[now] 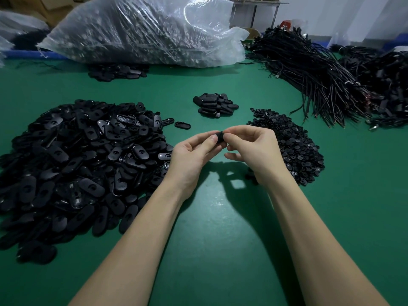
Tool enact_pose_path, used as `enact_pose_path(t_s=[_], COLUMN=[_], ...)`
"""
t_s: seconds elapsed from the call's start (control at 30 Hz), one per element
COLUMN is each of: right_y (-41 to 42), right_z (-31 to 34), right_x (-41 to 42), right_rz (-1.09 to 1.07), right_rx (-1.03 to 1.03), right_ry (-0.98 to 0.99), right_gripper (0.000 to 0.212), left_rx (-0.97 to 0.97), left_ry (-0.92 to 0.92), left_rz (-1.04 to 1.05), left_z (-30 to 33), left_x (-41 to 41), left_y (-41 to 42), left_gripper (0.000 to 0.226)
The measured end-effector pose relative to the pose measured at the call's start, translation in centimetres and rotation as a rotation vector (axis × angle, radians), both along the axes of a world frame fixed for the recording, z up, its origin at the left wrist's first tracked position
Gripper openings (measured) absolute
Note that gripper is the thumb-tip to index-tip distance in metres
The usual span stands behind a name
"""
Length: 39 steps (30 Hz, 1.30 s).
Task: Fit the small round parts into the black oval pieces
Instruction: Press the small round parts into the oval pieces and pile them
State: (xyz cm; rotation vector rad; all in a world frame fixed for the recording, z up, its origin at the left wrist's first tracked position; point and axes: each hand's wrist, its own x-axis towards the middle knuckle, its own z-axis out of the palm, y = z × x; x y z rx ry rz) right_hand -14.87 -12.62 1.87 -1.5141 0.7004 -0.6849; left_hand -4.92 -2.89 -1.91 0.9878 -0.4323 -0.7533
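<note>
Green table [220, 250], both hands meeting over it on one black piece.

Fingertips of the left hand [194, 155] and right hand [254, 151] pinch a small black piece [219, 136] between them, held above the table; so little of it shows that I cannot tell whether it is an oval alone or with a round part in it. Just right of the right hand lies a heap of small round parts [293, 142]. Left of the left hand spreads a large heap of black ovals [72, 164], with one oval [182, 125] lying apart at its far edge. Beyond the hands sits a small pile [215, 104] of ovals. Farther back lie a clear bag [141, 29] of dark parts and, at right, bundles of black cables [320, 71].
</note>
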Motion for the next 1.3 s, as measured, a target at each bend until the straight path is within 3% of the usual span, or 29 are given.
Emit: enact_pose_path(t_s=[0.33,0.63,1.0,1.3], right_y=[-0.9,-2.2,-2.0,-1.8], right_z=[0.1,0.0,1.0,0.9], right_x=[-0.6,-1.7,-2.1,-1.8], right_rz=[-0.031,0.196,0.149,0.13], right_rx=[-0.06,0.212,-0.085,-0.174], right_ry=[0.127,0.116,0.204,0.226], right_gripper=[0.016,0.019,0.005,0.004], left_rx=[0.037,0.046,0.074,0.074], left_ry=[-0.092,-0.121,-0.155,-0.176], left_rz=[-0.006,-0.105,-0.086,-0.077], left_z=[-0.1,-0.1,-0.6,-0.7], left_x=[-0.1,0.1,0.4,0.4], left_y=[0.1,0.5,0.3,0.3], left_gripper=[0.015,0.012,0.013,0.014])
